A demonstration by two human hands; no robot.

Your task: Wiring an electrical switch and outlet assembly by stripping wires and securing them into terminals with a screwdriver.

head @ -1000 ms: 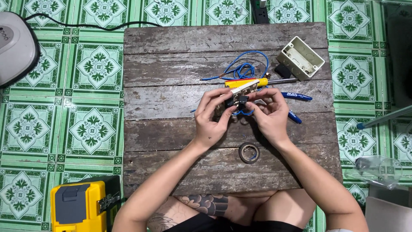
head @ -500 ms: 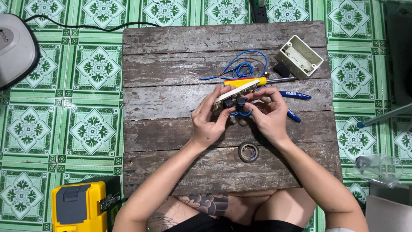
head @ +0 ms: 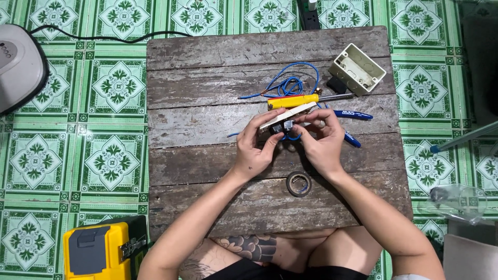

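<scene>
A: Seen from above the wooden bench point(head: 207, 124), the left hand point(head: 254, 150) and right hand point(head: 321, 142) both have their fingers closed around a white switch plate point(head: 288, 115) with a blue wire point(head: 290, 137), held just over the planks.

B: The risk?

A: The wire could slip from its terminal if either grip loosens. A yellow-handled screwdriver point(head: 293, 100), blue-handled pliers point(head: 353, 115) and a tape roll point(head: 299, 183) lie nearby.

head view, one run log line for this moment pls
left hand: holds switch plate | right hand: on blue wire | near: yellow screwdriver, tape roll | surface: wooden table
</scene>
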